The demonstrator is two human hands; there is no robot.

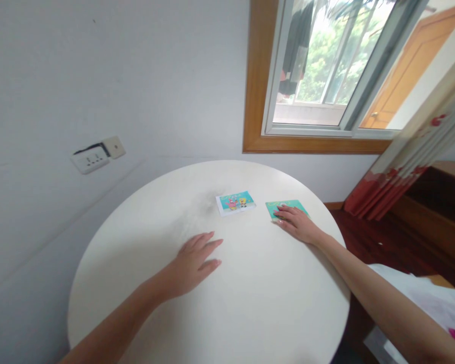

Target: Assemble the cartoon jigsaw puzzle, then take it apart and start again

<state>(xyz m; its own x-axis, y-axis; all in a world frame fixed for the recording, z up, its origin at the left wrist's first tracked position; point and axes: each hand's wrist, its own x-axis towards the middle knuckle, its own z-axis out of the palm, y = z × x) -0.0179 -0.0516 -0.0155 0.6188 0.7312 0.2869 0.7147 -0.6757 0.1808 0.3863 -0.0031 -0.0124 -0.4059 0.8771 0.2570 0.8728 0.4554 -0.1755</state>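
White wall [167, 91] w/ wood-framed window [263, 76]; below, round white desk [265, 293]. L hand [192, 263] over desk, fingers spread, released; contact unclear. R hand [298, 223] atop green card [296, 203], fingers loose, unclenched. Blue pic. card [237, 202] nr, L of green one.

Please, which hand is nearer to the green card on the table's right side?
Right. The right hand lies over the green card, its fingers covering some of it. The left hand is apart from it, farther left and nearer the camera.
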